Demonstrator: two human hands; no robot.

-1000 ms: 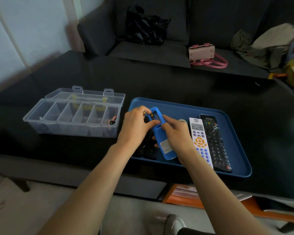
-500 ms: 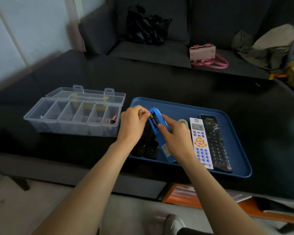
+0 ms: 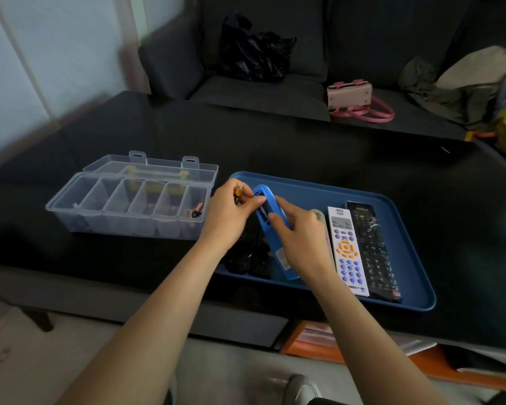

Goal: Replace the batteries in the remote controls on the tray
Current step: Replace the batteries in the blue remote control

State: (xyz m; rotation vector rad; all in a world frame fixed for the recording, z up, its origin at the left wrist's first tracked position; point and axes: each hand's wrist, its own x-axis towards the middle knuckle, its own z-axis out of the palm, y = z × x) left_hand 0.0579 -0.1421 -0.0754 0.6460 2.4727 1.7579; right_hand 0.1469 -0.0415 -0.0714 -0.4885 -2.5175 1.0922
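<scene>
Over the blue tray (image 3: 403, 206), the right hand (image 3: 301, 241) grips a blue remote (image 3: 272, 206) tilted on edge, long axis running away from the person; the left hand (image 3: 228, 217) pinches a battery (image 3: 239, 191) beside its far end.

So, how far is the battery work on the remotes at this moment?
Done: nothing can be confirmed. In hand: the right hand holds the blue remote tilted on edge, compartment open; the left hand pinches a battery beside it. Left: the white remote and black remote lie face up on the tray, apparently untouched.
</scene>
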